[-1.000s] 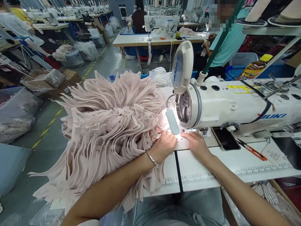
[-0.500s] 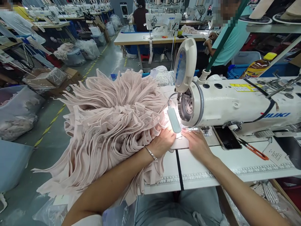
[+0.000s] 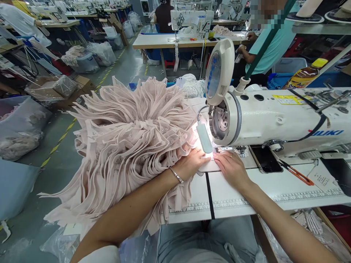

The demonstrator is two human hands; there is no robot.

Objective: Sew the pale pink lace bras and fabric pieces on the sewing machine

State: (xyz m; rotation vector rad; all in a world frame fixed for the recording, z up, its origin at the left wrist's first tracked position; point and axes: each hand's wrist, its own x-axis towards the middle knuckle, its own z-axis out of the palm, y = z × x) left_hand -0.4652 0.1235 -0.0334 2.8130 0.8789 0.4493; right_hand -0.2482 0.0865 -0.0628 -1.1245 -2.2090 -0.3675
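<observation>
A white sewing machine [image 3: 263, 117] stands over the table, with a small grey lamp [image 3: 204, 138] glowing beside its needle area. My left hand [image 3: 192, 163], with a silver bracelet at the wrist, is closed on the edge of pale pink fabric [image 3: 195, 143] beneath the lamp. From the other side my right hand [image 3: 233, 170] has its fingers bent together at the same lit spot. Its fingertips almost meet those of my left hand. Glare and the lamp hide much of the fabric there. A large heap of pale pink garment pieces [image 3: 131, 146] lies against my left forearm.
On the table to the right lie a black phone [image 3: 265, 159], orange-handled scissors [image 3: 298, 173] and a paper tag [image 3: 322, 178]. A ruler strip [image 3: 241, 204] runs along the front edge. Behind the machine head is a drink bottle [image 3: 305, 75]. A co-worker [image 3: 270, 51] sits beyond.
The fingers of my left hand have moved slightly right, closer to my right fingertips. The whole view has shifted a little; the garment heap looks the same.
</observation>
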